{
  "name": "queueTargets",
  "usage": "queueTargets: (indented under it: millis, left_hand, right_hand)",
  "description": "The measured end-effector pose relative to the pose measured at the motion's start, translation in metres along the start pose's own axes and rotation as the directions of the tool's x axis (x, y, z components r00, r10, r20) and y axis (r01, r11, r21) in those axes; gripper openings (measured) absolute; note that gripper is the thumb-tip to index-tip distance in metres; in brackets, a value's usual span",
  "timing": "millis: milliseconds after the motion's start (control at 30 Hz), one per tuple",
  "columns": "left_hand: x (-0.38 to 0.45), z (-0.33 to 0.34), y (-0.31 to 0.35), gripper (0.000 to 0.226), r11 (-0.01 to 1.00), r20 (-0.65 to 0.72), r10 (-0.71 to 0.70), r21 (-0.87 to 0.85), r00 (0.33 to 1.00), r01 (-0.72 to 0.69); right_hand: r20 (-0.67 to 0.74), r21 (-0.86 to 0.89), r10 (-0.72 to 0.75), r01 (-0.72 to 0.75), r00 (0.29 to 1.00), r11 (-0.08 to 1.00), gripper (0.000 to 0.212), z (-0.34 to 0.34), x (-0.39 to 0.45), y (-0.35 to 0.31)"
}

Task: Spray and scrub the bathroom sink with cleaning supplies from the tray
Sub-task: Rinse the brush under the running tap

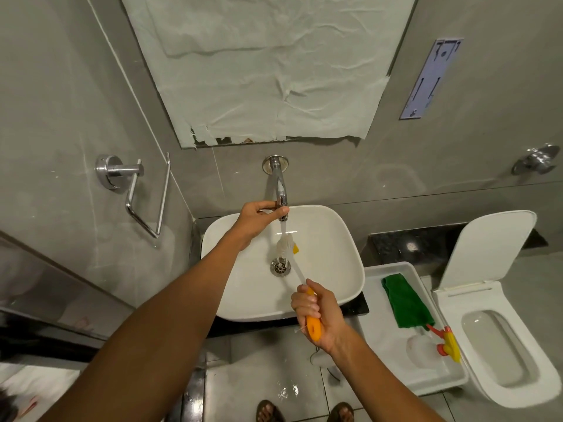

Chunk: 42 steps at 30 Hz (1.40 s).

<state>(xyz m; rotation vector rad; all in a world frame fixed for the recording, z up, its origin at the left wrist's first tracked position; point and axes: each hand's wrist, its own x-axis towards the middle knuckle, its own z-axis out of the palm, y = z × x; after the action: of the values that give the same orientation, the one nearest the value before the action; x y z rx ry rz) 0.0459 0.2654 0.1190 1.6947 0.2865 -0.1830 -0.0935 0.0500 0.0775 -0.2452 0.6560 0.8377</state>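
Water runs from the tap (279, 190) onto the brush (285, 245), whose white head sits low in the sink (335, 239) just above the drain (279, 266). The likeliest mishap, as I judge it, is splashing: the stream hitting the bristles could throw water over the rim onto the counter (396, 245) or the already wet floor (274, 382), where a slip is possible. The left hand (259, 216) has its fingers closed around the tap's end; the right hand (316, 315) has its fingers wrapped on the orange handle, which could twist if wet. The sink looks white, glossy and clean. The tray (374, 300), just beside it, holds a green cloth (405, 300) and spray bottle (426, 345).
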Motion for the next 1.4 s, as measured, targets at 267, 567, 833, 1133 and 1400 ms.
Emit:
queueTargets:
  millis: [267, 567, 833, 1133, 1400]
  left_hand:
    - [0.001, 0.004, -0.002, 0.046, 1.000, -0.016, 0.010, 0.010, 1.000, -0.010]
    - [-0.004, 0.009, -0.005, 0.033, 1.000, -0.040, 0.019, -0.015, 0.999, -0.020]
    - [-0.004, 0.014, -0.004, 0.030, 0.998, -0.046, 0.050, 0.034, 0.998, -0.049]
    - [-0.013, 0.022, 0.004, 0.031, 0.997, -0.165, 0.076, 0.042, 0.983, -0.070]
    - [-0.013, 0.058, 0.005, 0.035, 0.914, -0.416, 0.193, 0.406, 0.889, -0.008]
  right_hand:
    - [0.008, -0.976, -0.683, 0.154, 0.730, 0.154, 0.045, -0.001, 0.007, 0.016]
    - [-0.189, -0.298, -0.161, 0.100, 0.969, 0.949, 0.034, 0.012, 0.002, 0.000]
    - [-0.109, -0.913, -0.599, 0.158, 0.794, 0.375, 0.034, 0.015, 0.006, 0.017]
    - [0.164, -0.964, -0.714, -0.042, 0.681, -0.262, 0.036, 0.015, 0.004, 0.025]
    - [0.157, -0.971, -0.723, -0.028, 0.673, -0.237, 0.036, 0.014, 0.002, 0.026]
